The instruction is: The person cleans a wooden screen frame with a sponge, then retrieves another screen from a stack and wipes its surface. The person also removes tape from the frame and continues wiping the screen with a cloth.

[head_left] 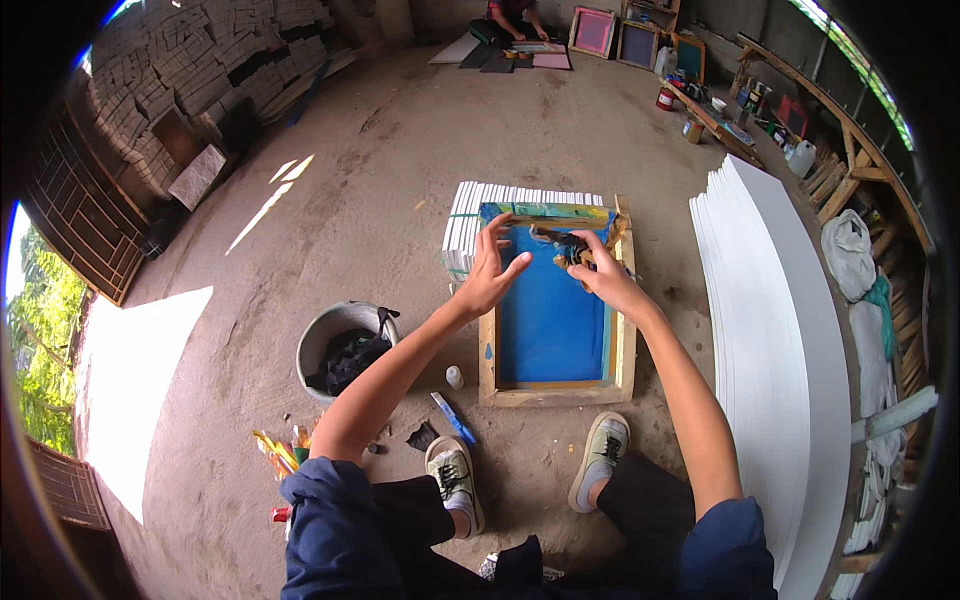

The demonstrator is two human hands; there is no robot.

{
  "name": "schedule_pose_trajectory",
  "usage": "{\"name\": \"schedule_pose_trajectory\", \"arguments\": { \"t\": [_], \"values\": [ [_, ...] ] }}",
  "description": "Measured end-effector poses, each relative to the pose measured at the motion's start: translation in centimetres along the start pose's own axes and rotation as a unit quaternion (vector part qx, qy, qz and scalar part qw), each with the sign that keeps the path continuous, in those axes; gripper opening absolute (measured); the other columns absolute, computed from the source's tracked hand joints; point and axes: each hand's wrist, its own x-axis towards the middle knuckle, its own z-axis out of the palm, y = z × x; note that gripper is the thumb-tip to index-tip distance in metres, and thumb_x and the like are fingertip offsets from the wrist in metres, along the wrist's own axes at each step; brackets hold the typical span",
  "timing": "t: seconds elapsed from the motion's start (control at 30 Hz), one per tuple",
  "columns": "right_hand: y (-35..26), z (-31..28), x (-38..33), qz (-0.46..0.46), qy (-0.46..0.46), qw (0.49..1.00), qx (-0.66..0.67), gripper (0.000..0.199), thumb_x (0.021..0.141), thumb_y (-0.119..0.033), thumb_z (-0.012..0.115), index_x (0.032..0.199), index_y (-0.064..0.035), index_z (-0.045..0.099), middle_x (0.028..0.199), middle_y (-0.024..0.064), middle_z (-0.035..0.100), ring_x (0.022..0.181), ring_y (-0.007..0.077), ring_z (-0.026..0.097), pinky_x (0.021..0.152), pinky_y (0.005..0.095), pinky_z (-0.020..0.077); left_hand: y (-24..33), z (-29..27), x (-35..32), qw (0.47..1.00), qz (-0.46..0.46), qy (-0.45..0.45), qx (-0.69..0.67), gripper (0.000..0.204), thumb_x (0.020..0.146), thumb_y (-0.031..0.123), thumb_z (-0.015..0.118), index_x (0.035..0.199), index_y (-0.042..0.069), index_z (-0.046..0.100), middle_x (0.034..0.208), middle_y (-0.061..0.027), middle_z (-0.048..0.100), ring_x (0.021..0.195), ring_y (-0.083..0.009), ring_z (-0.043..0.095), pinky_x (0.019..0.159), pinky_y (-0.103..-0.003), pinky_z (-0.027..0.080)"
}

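Note:
A wooden screen-printing frame (488,345) with blue mesh (545,335) lies in front of me, its far end over a bundle of white boards (462,225). Spread fingers of my left hand (488,270) are at the frame's far left corner; that hand holds nothing. Over the far right part of the mesh, my right hand (605,275) grips a crumpled, paint-stained rag (568,250), dark with tan and blue patches. Where the rag meets the mesh, I cannot tell whether they touch. Paint smears colour the frame's far bar.
A bucket with dark cloths (350,360) stands left of the frame. Near my feet lie a small white bottle (454,377) and a blue cutter knife (453,418). Tall white sheets (770,350) stand at right. Far off, a person (510,22) sits beside more frames (592,32).

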Motion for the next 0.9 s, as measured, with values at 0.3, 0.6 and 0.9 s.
{"name": "schedule_pose_trajectory", "arguments": {
  "t": [0.3,0.6,0.9],
  "values": [
    [-5.4,2.6,-7.4,-0.021,-0.151,0.988,-0.017,0.044,0.088,-0.024,0.057,0.127,-0.0119,0.041,0.094,0.0032,0.056,0.083,0.0140,0.054,0.072,0.0283,0.0429,9.7,-0.7,-6.8,0.984,0.028,0.013,-0.174,0.044,0.101,0.036,0.030,0.090,0.002,0.056,0.077,-0.0016,0.053,0.082,-0.0123,0.051,0.082,-0.030,0.041],
    [-6.8,1.6,-12.0,0.000,-0.153,0.920,0.362,0.053,0.092,-0.041,0.051,0.136,-0.0148,0.041,0.113,0.0071,0.059,0.105,0.0157,0.057,0.091,0.0318,0.0453,15.0,1.3,-10.3,0.858,-0.025,0.099,-0.503,0.035,0.100,0.038,0.035,0.076,0.013,0.036,0.067,0.0014,0.036,0.069,-0.0122,0.043,0.080,-0.031,0.042],
    [-1.6,2.0,-9.6,0.064,-0.089,0.914,0.391,0.050,0.093,-0.044,0.049,0.132,-0.0134,0.048,0.077,-0.0010,0.058,0.066,0.0058,0.053,0.069,0.0242,0.0439,12.7,2.5,-9.5,0.895,-0.089,0.164,-0.405,0.037,0.101,0.036,0.033,0.072,0.012,0.033,0.062,0.0030,0.030,0.055,-0.0093,0.029,0.058,-0.027,0.036]
  ]
}}
